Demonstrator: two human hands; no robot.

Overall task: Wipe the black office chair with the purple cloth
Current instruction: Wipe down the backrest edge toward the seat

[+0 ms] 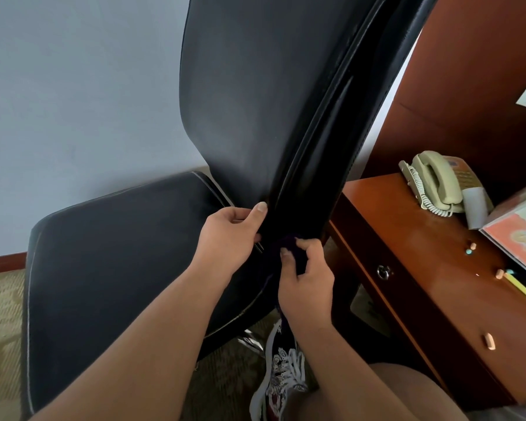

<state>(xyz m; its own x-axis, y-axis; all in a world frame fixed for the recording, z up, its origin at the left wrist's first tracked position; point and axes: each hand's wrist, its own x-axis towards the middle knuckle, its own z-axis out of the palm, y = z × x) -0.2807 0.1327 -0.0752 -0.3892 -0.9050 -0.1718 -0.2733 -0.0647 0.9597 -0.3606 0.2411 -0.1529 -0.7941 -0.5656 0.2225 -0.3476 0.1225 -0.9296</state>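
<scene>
The black office chair (255, 95) fills the middle of the view, its tall backrest seen edge-on and its seat cushion (119, 253) spreading to the left. My left hand (231, 235) grips the lower side edge of the backrest, thumb on the near face. My right hand (304, 284) holds the bunched dark purple cloth (286, 243) against the narrow side edge of the backrest, just right of the left hand. Most of the cloth is hidden by my fingers and blends with the dark chair.
A reddish wooden desk (407, 268) stands close on the right, carrying a beige telephone (438, 180), papers (516, 238) and small loose items. A grey wall lies behind the chair. My patterned shoe (283, 372) rests on carpet below the chair.
</scene>
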